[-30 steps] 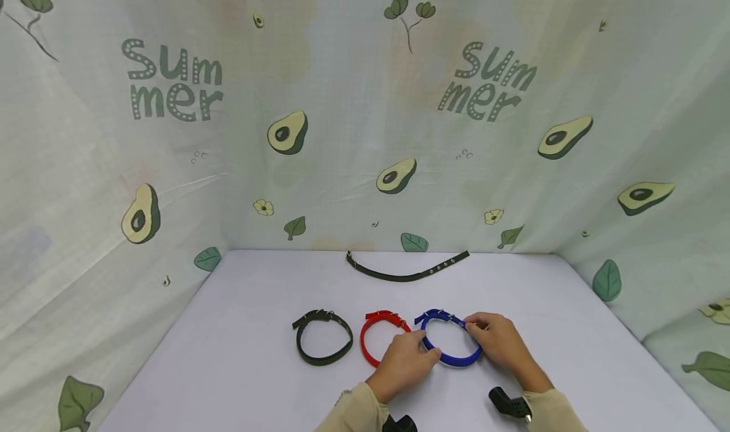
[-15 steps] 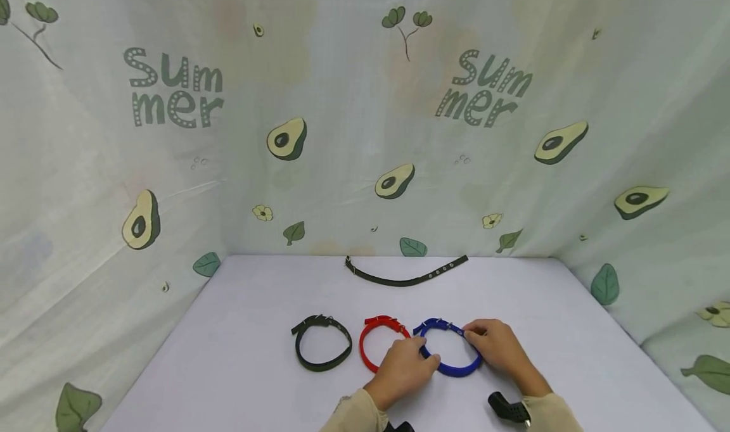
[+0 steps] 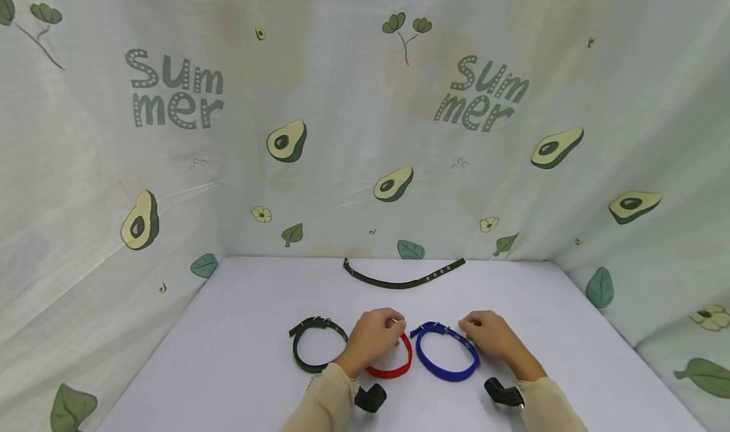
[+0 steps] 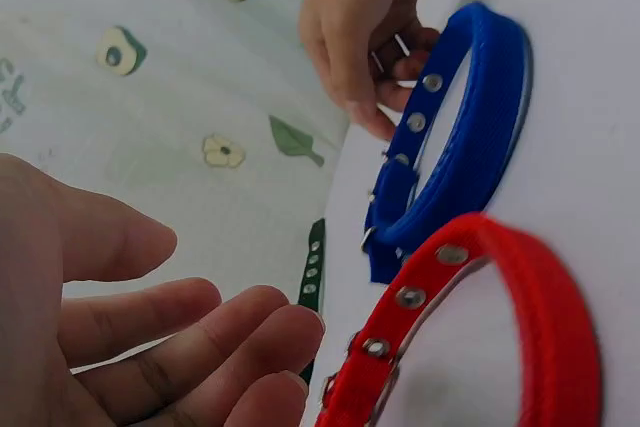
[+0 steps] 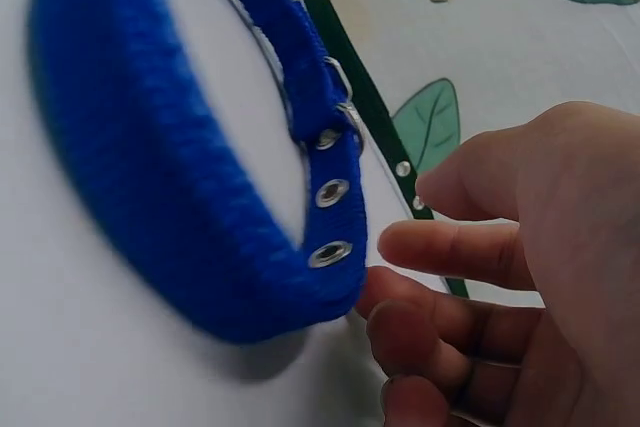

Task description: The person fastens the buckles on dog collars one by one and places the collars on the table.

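A blue collar (image 3: 447, 375), buckled into a loop, stands on its edge on the table. By its right side is my right hand (image 3: 492, 336); in the right wrist view its loosely bent fingers (image 5: 425, 247) are close to the eyeleted strap and grip nothing, though I cannot tell if a fingertip touches it. My left hand (image 3: 372, 338) is over the red collar (image 3: 389, 374), covering its left part. Relaxed fingers (image 4: 240, 337) with nothing between them show in the left wrist view. Left of that hand lies a dark green collar (image 3: 298, 356), also a buckled loop.
An unbuckled dark green collar (image 3: 393, 285) lies stretched in a curve near the back of the white table (image 3: 228, 330). A patterned cloth (image 3: 342, 102) hangs behind and at both sides. Black wrist devices (image 3: 502, 393) sit on both wrists.
My left hand has left the blue collar and moved left over the red one. The right hand has let go of the blue collar's strap and remains beside it.
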A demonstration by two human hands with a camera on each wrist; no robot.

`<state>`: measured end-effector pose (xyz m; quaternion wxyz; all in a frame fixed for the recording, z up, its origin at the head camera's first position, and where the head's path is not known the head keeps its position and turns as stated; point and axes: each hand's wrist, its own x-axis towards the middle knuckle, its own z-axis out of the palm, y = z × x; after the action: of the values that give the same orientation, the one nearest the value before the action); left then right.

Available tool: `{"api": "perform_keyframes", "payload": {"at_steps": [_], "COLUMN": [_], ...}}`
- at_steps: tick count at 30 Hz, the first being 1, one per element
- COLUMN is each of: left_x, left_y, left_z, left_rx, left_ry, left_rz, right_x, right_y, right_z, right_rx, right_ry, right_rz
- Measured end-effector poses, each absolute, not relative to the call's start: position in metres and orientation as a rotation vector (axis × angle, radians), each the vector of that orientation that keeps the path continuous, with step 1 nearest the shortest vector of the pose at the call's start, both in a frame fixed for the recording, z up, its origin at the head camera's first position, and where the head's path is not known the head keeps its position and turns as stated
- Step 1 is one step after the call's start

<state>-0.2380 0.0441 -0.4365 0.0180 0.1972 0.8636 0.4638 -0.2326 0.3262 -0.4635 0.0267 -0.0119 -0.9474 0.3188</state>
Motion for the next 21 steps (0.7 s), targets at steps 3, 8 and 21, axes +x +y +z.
{"api": "perform_keyframes", "payload": {"at_steps": [3, 8, 21], "left_x": [-0.253, -0.275, -0.313], "left_y": [0.034, 0.021, 0.006], "left_z": [-0.431, -0.425, -0.424], "left_rx": [0.547, 0.477, 0.368], "left_ry": [2.681, 2.843, 2.977], "left_rz": [1.442, 1.168, 0.913], "right_x": [-0.244, -0.264, -0.303], "right_y": [0.327, 0.325, 0.309], "right_z": [-0.460, -0.455, -0.463], "right_rx": [-0.054, -0.076, -0.195], "right_ry": [-2.946, -2.944, -2.831], "right_rz": [1.005, 1.094, 1.289]}}
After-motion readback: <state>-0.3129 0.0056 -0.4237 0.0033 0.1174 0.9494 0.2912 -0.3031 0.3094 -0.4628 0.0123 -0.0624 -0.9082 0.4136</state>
